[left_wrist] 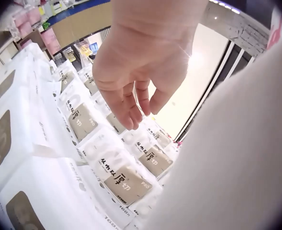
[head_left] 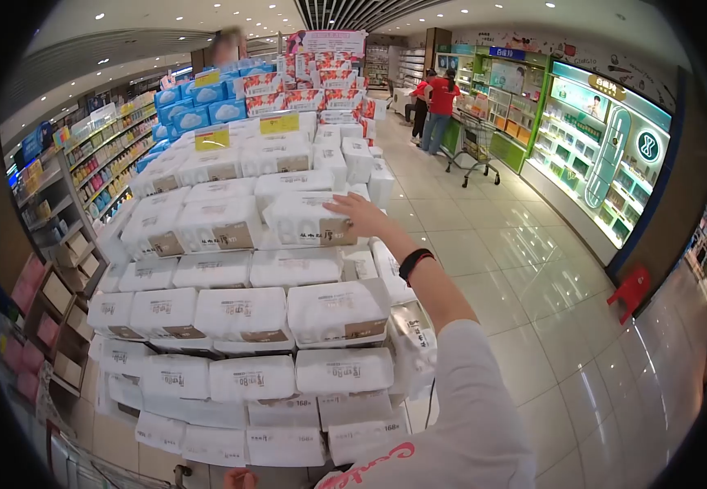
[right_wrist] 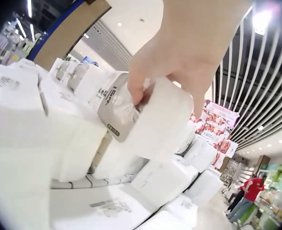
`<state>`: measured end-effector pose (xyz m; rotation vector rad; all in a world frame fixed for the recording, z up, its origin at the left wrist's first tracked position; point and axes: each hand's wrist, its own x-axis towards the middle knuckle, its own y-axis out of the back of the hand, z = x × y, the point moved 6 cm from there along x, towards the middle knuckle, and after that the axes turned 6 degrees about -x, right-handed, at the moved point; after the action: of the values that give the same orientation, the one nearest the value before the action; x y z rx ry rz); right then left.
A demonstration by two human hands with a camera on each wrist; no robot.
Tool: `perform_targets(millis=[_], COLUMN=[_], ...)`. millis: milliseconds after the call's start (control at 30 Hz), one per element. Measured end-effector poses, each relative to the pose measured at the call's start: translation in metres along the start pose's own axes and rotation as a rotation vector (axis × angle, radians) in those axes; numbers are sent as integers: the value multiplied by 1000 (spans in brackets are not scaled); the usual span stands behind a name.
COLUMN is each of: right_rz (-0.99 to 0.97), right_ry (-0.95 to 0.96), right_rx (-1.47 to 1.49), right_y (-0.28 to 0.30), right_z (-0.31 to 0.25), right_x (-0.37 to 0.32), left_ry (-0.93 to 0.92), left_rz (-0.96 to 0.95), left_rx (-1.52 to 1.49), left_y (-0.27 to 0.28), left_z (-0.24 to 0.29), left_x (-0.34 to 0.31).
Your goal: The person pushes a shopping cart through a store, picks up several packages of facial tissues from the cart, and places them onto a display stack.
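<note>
My right hand (head_left: 359, 215) reaches out to a white tissue pack (head_left: 298, 217) with a brown label, at the right end of an upper row of the stack. In the right wrist view the thumb (right_wrist: 137, 88) presses into the pack's wrapper, denting the label, and the fingers go over its far side; the pack sits tilted above its neighbours. Low at the front of the stack, my left hand (head_left: 240, 478) hangs with loosely bent fingers. Nothing is in it in the left wrist view, where rows of tissue packs (left_wrist: 126, 184) lie beyond the fingertips.
Blue packs (head_left: 198, 106) and red-and-white packs (head_left: 337, 79) rise behind the white stack, with yellow price signs (head_left: 278, 124) on top. Shelves (head_left: 117, 134) stand left. A tiled aisle (head_left: 484, 261) runs right, with a shopping cart (head_left: 474, 147), people in red shirts (head_left: 441, 98) and a red stool (head_left: 632, 289).
</note>
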<state>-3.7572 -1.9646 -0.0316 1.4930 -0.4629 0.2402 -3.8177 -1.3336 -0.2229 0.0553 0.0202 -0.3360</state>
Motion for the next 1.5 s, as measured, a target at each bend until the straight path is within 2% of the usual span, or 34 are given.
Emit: perform_targets(millis=[67,167,233,300,400,467,500,533,600,633,667,700,767,800,833,867,933,967,1033,1067,1133,1167,1233,1300,1333,1400,1433,1500], right_rz=[-51,48,14,-7,-85,-54,-145,80,205,155,59,-32,-221,-362,-391,-381,-519,-534,-526,-539,-626,-644,-637,-699,-733,-766,-782,-816], right_ry=[-2,72,-108,-148,-217,-247,-267,-99,1,101,126,219,314,146,183,138,28,40,-156,-154,103,111,158,191,208,224,241,251], right_rx=[1,33,-32,-104,-297,-314,-207,-173,-25,47,168,278,170,368,434,484,507,513,641,642,434,428,496,492,498,450,415,351], right_y=[-10,-17,-16,-18,-22,-4,20,-1,11,0,23,47,43,43,42,47,33,30,22,18,13,8,-2,-8,-11,-16,-17,-17], right_z=[1,-18,-30,-31,-35,-56,-79,-65,-85,-82,-123,-170,-194,-213,-236,-260,-293,-307,-310,-322,-354,-365,-393,-419,-430,-437,-442,-458], right_x=[14,36,44,49,52,42,38,42,25,19,7,-10,-41,-52,-62,-67,-102,-113,-124,-118,-108,-103,-93,-81,-76,-69,-64,-52], left_ry=[16,20,11,54,81,105,-19,-27,-54,-48,-58,-35,-49,-114,-190,-170,-203,-193,-217,-207,-145,-126,70,353,370,510,530,869], left_rz=[27,60,66,152,166,182,193,228,248,267,298,315,410,536,630,682,986,1003,1104,1110,1201,1211,1173,1195,1200,1075,1078,923], left_rx=[53,128,147,92,-3,58,-80,-41,-58,-67,-80,-74,-155,-197,-243,-242,-251,-243,-122,-116,-27,-28,86,17,11,425,413,592], left_y=[3,14,14,19,42,55,63,74,99,114,125,143,197,234,267,294,358,386,437,459,495,510,525,526,524,502,497,488], left_z=[-1,-17,-20,-18,-33,-14,-7,1,19,20,37,44,43,43,40,42,30,23,15,9,-4,-30,-115,-205,-221,-240,-259,-292], left_x=[-7,-16,-17,-33,-42,-44,-42,-40,-34,-32,-29,-30,-31,-35,-36,-40,-62,-66,-69,-60,-46,-38,-30,-42,-49,-61,-71,-89])
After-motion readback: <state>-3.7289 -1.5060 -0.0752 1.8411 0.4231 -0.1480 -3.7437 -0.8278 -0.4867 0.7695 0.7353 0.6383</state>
